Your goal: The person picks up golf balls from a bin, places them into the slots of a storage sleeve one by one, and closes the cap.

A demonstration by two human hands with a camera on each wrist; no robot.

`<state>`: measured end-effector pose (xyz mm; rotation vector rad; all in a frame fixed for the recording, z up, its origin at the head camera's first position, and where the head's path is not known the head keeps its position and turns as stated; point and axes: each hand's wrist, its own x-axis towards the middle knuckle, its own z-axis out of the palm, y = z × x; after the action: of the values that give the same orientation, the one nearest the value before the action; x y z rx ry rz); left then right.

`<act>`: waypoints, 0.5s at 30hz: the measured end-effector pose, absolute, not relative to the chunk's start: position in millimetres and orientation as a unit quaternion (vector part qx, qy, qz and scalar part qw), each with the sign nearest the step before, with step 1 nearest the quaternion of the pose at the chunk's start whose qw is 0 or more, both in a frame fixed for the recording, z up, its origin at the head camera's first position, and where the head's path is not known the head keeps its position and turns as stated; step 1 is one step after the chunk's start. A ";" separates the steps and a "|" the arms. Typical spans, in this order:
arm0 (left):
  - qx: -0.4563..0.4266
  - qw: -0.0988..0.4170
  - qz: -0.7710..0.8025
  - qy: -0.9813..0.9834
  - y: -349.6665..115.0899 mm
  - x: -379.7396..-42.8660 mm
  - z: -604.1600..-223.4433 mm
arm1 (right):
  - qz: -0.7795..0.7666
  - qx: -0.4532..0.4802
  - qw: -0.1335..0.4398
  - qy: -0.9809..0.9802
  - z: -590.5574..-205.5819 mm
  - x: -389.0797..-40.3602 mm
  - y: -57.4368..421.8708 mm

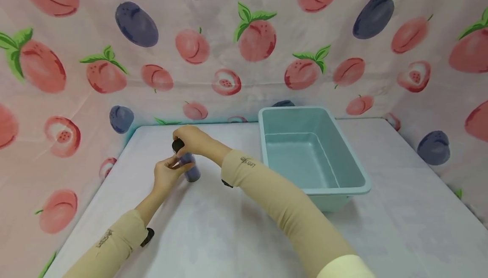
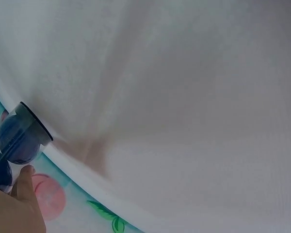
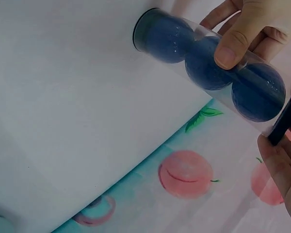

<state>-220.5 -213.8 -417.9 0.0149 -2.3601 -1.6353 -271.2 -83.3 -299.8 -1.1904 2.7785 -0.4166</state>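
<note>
A clear tube with a black lid leans at a slant over the left part of the white table. Three dark blue balls sit in a row inside it. My left hand grips the tube's side, its thumb lying along the wall in the right wrist view. At the upper end my right hand pinches the black lid by its rim. Whether the lid is fully seated cannot be told. Only part of the left hand and the tube's far end show in the left wrist view.
A light blue plastic tub stands on the white table, to the right of both hands. Behind and beside the table hangs a pink cloth printed with fruit. My right forearm crosses in front of the tub's left side.
</note>
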 end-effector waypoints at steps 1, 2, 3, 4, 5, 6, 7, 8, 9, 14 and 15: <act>0.004 0.135 -0.566 -0.813 -213.9 -220.4 -417.4 | -0.127 -0.394 0.044 0.909 -299.1 -271.6 -83.9; 0.002 0.136 -0.569 -0.811 -214.1 -220.4 -417.0 | -0.118 -0.397 0.044 0.909 -298.3 -271.9 -84.7; 0.001 0.136 -0.570 -0.810 -214.1 -220.2 -416.7 | -0.109 -0.400 0.045 0.909 -297.4 -272.2 -85.3; -0.001 0.135 -0.571 -0.809 -214.1 -220.1 -416.4 | -0.100 -0.403 0.047 0.909 -296.5 -272.5 -86.0; -0.001 0.134 -0.572 -0.809 -214.2 -220.0 -416.3 | -0.090 -0.407 0.049 0.908 -295.4 -272.8 -86.5; 0.000 0.134 -0.573 -0.809 -214.2 -219.8 -416.1 | -0.079 -0.412 0.050 0.907 -294.5 -273.1 -87.2; 0.001 0.132 -0.573 -0.809 -214.1 -219.6 -416.0 | -0.070 -0.416 0.053 0.905 -293.5 -273.3 -87.8; 0.003 0.130 -0.575 -0.807 -214.0 -219.4 -415.9 | -0.063 -0.419 0.056 0.904 -292.6 -273.5 -88.4; 0.005 0.129 -0.577 -0.807 -214.0 -219.2 -415.8 | -0.056 -0.422 0.058 0.903 -291.8 -273.8 -89.0; 0.005 0.123 -0.592 -0.796 -213.9 -217.8 -415.4 | -0.022 -0.432 0.069 0.899 -289.9 -274.7 -92.5; 0.003 0.123 -0.594 -0.795 -213.9 -217.5 -415.4 | -0.014 -0.436 0.071 0.897 -289.7 -274.8 -93.5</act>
<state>-217.5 -213.9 -415.4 0.0088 -2.3187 -1.7325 -274.8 -93.5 -289.7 -1.3112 2.6977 -0.0429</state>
